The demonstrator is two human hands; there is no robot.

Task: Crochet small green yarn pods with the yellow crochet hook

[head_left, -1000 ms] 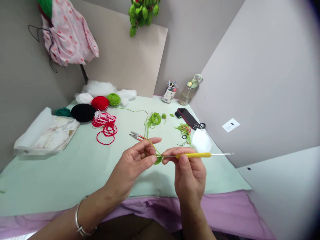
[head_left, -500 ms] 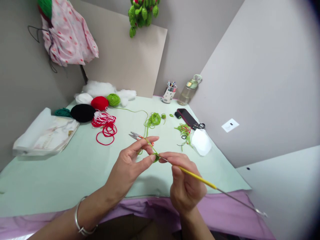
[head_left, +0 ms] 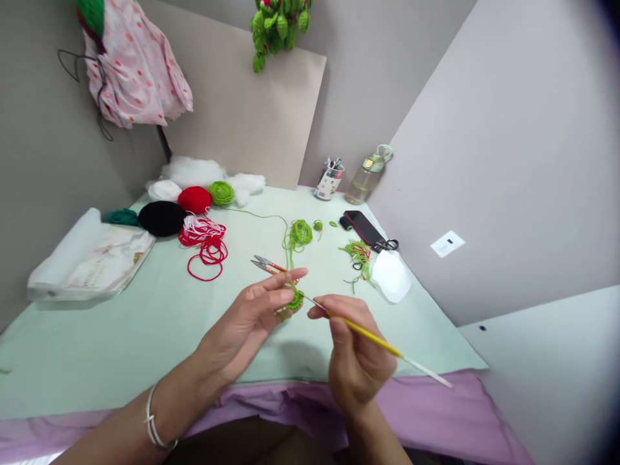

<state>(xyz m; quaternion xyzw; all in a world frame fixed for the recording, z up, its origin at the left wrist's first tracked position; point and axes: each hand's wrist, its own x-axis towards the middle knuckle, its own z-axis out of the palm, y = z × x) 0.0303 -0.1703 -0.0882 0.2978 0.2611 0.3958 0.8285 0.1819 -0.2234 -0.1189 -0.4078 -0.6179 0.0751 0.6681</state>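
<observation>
Between thumb and fingers, my left hand (head_left: 252, 316) pinches a small green crochet piece (head_left: 296, 299), its stitched edge showing. Green yarn (head_left: 290, 255) runs from a loose green coil (head_left: 301, 232) over the raised index finger. My right hand (head_left: 358, 342) is closed like a pen grip around a crochet hook with a yellow handle (head_left: 371, 336). The hook's thin metal tip reaches the right edge of the crochet piece; whether it sits inside a stitch I cannot tell. Just beyond my left fingers lie thread snips (head_left: 266, 263) with orange handles, partly hidden.
Balls of red (head_left: 194, 200), black (head_left: 162, 218) and green yarn (head_left: 221, 193) sit at the back left, near white stuffing (head_left: 194, 173). Right of my hands are yarn scraps (head_left: 357, 255), a phone (head_left: 363, 227), black scissors (head_left: 386, 245) and a bottle (head_left: 368, 177).
My left hand has turned, and more of the crochet piece shows, slightly farther left. The hook has shifted, its rear end now pointing less far right.
</observation>
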